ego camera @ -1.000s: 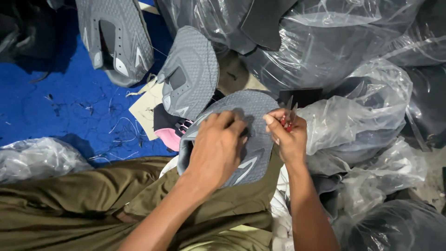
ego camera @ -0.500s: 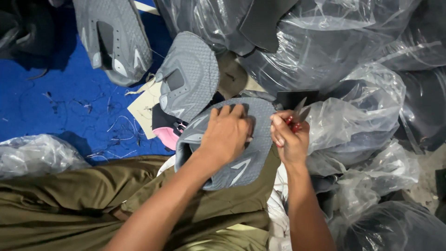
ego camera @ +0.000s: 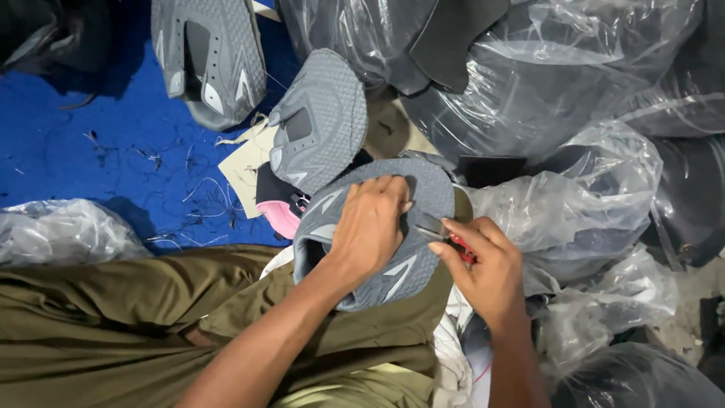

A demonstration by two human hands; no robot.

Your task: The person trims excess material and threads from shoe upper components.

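I see my left hand (ego camera: 370,227) pressed flat over a grey shoe upper (ego camera: 377,234) that rests on my lap, fingers curled over its top edge and gripping it. My right hand (ego camera: 483,272) is closed around small red-handled snips (ego camera: 445,234), whose metal tip touches the upper's right edge just beside my left fingertips. The olive trousers (ego camera: 113,317) fill the lower left under my forearm.

Two more grey uppers lie beyond: one (ego camera: 321,121) just above the held piece, partly overlapping it, and another (ego camera: 208,60) farther up on the blue mat (ego camera: 75,151), which is strewn with thread scraps. A pink piece (ego camera: 279,219) and a pale card (ego camera: 245,166) poke out between them. Clear plastic bags (ego camera: 566,113) of dark material crowd the right side and top, hemming in my right hand.
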